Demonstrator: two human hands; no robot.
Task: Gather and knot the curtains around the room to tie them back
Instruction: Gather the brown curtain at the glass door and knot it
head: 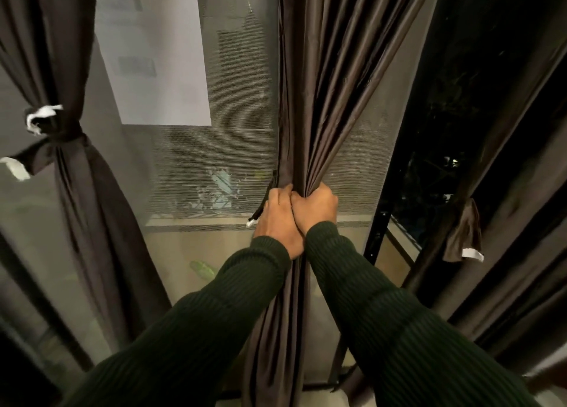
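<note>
Dark fabric, grip: left hand and right hand side by side, fingers curled tight round the middle curtain, bunched at mid-height.
Done: left curtain knotted.
Left: middle knot; right curtain loose, strap dangling.
Room: mesh window, paper sheet, dark outside.

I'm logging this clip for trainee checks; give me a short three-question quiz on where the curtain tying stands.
1. True or false: the dark brown curtain at far left is already knotted.
2. Which hands grip the gathered dark brown middle curtain? A) left only B) right only C) both
3. Fill in: a white ____ sheet is stuck on the mesh window screen.

Key: 1 true. 2 C: left hand and right hand clutch it side by side. 3 paper.
</note>
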